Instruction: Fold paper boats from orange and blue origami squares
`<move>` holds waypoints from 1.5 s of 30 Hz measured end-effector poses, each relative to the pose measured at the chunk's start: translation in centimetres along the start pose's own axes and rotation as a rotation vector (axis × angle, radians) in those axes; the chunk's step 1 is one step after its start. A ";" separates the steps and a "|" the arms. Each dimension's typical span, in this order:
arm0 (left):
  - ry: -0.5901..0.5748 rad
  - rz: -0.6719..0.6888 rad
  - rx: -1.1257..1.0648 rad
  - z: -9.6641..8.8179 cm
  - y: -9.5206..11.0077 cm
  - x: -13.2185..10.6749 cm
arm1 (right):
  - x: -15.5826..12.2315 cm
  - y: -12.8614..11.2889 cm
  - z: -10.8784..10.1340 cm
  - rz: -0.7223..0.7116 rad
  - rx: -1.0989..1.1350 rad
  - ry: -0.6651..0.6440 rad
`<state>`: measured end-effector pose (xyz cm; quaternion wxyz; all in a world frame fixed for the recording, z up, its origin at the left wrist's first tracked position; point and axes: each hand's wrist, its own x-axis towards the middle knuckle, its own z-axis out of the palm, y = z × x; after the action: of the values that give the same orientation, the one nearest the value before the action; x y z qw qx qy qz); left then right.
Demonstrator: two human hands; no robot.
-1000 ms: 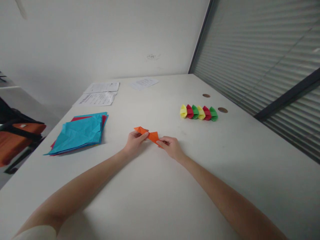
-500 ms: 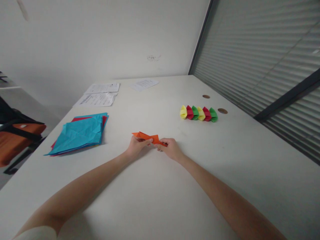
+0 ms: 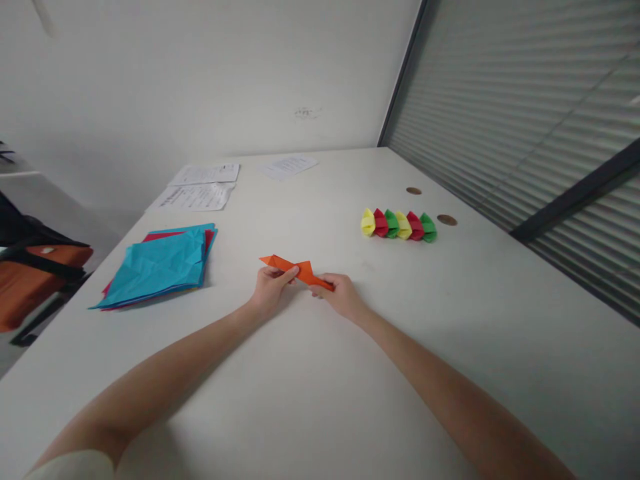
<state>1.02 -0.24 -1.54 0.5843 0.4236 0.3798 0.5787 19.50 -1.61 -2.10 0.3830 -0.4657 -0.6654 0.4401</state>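
Now I think I'm shaping a long, pointy strip of folded orange paper [image 3: 306,272]. It's right in front of me, over the smooth white bench [image 3: 320,380], but I can't quite tell if it touches. My left hand [image 3: 270,288] pinches the middle, and my right hand [image 3: 345,295] pinches the thin end. Pressing a crease would need a steady, gentle squeeze. Half a second ago, its left tip was lower in my view.

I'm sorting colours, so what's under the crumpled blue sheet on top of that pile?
Beneath the blue sheet, red paper shows at the back and right, with more blue paper beyond it. The rest of the pile is covered, so I can't count its sheets.
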 end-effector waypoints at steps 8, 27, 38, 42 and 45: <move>-0.357 -0.042 0.177 0.4 0.7 -0.5 | -0.2 -0.1 0.0 -0.021 0.005 0.014; -0.355 -0.034 0.195 0.1 0.9 -0.6 | -0.8 -1.7 -0.1 -0.028 -0.072 -0.044; -0.370 -0.019 0.244 0.5 1.6 -1.1 | -0.8 -1.7 -0.1 -0.041 -0.115 -0.091; -0.388 -0.017 0.265 0.5 1.9 -1.2 | -0.7 -1.6 -0.2 -0.042 -0.079 -0.117; -0.393 -0.036 0.259 0.6 1.9 -1.2 | -0.7 -1.6 -0.1 -0.076 -0.080 -0.111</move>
<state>0.85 -1.52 0.37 0.5980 0.5929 0.3373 0.4209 19.37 -2.56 -0.64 0.3428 -0.4300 -0.7200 0.4234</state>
